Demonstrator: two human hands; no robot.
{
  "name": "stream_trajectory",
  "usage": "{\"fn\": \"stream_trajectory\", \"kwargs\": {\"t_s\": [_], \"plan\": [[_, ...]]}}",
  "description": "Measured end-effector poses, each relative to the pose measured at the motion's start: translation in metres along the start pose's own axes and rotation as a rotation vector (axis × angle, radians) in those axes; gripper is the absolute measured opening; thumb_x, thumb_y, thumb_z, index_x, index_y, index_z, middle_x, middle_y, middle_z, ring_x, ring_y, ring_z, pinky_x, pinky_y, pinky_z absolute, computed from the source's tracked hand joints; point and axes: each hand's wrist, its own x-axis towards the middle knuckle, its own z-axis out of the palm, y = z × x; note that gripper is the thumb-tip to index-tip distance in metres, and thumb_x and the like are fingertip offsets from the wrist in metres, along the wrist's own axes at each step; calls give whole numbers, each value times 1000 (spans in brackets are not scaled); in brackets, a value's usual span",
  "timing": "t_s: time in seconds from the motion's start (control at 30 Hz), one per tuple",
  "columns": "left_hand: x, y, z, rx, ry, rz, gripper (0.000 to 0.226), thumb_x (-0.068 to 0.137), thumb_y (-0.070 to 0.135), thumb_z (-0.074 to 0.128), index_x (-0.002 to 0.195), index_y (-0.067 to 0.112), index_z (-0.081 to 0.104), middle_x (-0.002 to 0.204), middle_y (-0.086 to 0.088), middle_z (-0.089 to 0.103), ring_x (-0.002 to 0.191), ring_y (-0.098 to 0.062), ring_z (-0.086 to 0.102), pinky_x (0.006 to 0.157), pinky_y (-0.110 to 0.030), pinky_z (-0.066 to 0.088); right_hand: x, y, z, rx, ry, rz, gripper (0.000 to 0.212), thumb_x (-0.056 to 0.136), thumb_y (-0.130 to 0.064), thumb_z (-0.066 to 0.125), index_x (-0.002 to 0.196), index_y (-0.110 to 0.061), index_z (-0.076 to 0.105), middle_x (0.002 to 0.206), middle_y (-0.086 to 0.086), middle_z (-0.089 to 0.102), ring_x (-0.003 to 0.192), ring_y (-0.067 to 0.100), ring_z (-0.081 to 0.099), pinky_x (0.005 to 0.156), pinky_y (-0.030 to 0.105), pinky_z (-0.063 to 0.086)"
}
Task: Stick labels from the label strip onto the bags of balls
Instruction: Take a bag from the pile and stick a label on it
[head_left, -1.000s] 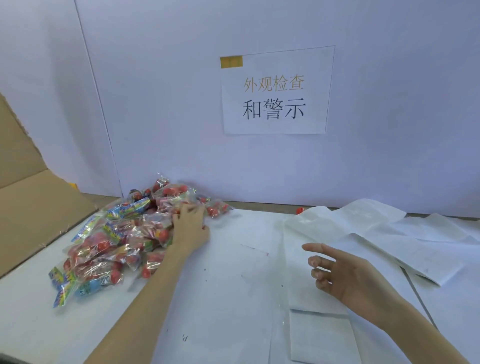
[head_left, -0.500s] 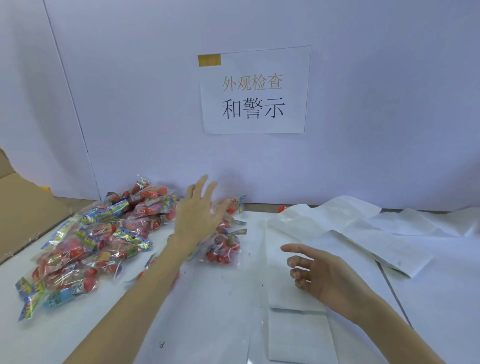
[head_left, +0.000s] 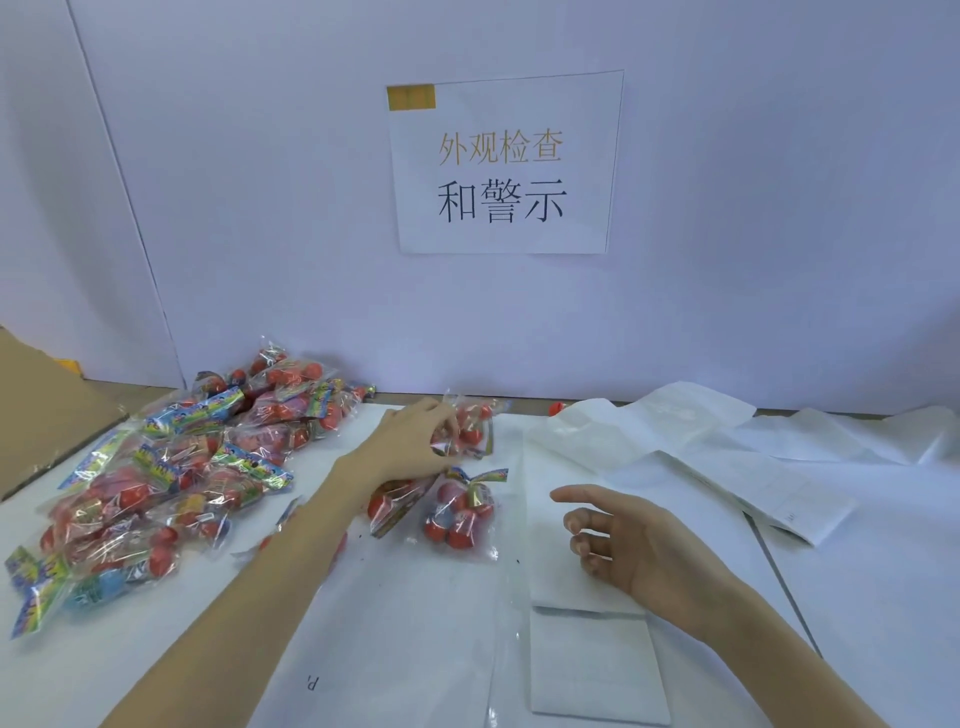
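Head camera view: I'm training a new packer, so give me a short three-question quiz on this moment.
1. True or false: the right hand holds a bag of balls.
2. Which hand touches the far bag? A) left B) right C) neither
3. Fill in: the pile of bags lies on the person's ____ side of the table.

Key:
1. False. It hovers over the white label strip, fingers loosely curled, holding nothing.
2. A. The left hand has its fingers on that bag; a second loose bag lies just nearer.
3. left
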Motion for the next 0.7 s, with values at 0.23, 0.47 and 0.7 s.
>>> {"fn": "stream_trajectory", "kwargs": {"t_s": [0.23,0.47,0.7], "plan": [[-19,28,2,431,-195,-24,71,101,27,53,159,48,18,163,-6,26,156,-39,13,124,-59,3,-1,-5,-8,62,43,-43,45,78,-32,79,115,-6,78,90,9,60,74,22,56,70,29,51],[-14,48,22,318,101,0,38,96,46,62,118,18,49,121,5,58,122,-20,54,123,-44,11,-12,-10,-8,-509,-17,-171,30,99,-46,68,113,-21,78,102,7,77,96,23,71,94,32,57],[-20,50,22,-70,561,169,19,96,5,62,113,12,62,90,3,73,89,-21,69,102,-28,43,-8,-4,-8,-612,48,-177,20,107,-26,60,117,-18,74,101,7,79,99,28,74,100,38,57]]}}
